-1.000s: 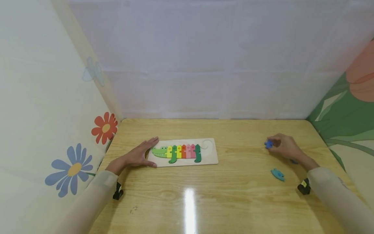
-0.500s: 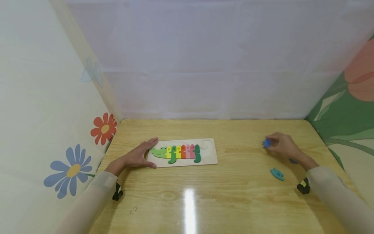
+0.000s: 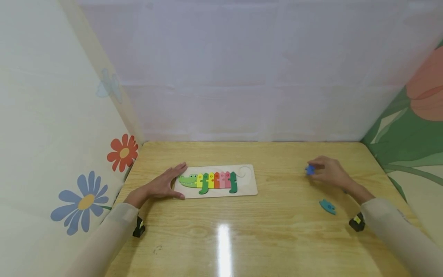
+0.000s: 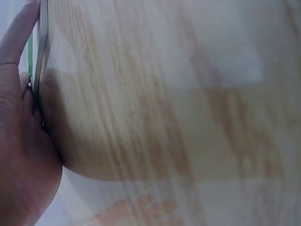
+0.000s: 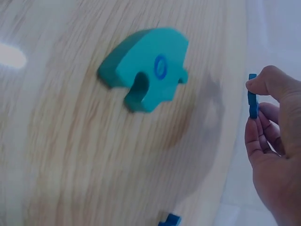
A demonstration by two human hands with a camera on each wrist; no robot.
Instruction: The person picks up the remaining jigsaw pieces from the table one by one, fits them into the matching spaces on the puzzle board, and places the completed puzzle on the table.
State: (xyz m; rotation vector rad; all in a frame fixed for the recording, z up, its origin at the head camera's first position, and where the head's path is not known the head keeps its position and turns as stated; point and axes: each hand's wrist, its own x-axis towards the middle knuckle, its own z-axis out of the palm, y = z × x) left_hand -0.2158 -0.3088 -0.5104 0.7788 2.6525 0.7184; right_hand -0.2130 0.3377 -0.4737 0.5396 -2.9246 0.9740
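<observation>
At the left of the table in the head view lies a pale wooden puzzle board (image 3: 250, 185). Its colourful crocodile (image 3: 216, 181) has a green head and several coloured body pieces; a curled tail outline shows bare at the right end. My left hand (image 3: 162, 184) spans the board's left end, fingers straight at the far corner, thumb along the near edge. Over the table's right side, my right hand (image 3: 330, 172) pinches a blue puzzle piece (image 3: 310, 169) between thumb and fingers, seen edge-on in the right wrist view. A teal puzzle piece (image 5: 153, 66) lies on the table near the right wrist.
Another small blue piece (image 5: 170, 220) lies on the table, mostly hidden by my right wrist in the head view. White cloth (image 3: 259, 77) rises behind the wooden table (image 3: 277, 238), with flower-printed cloth (image 3: 86, 202) at the sides.
My right hand has moved a little to the left with the blue puzzle piece. The left hand and the board stay put.
</observation>
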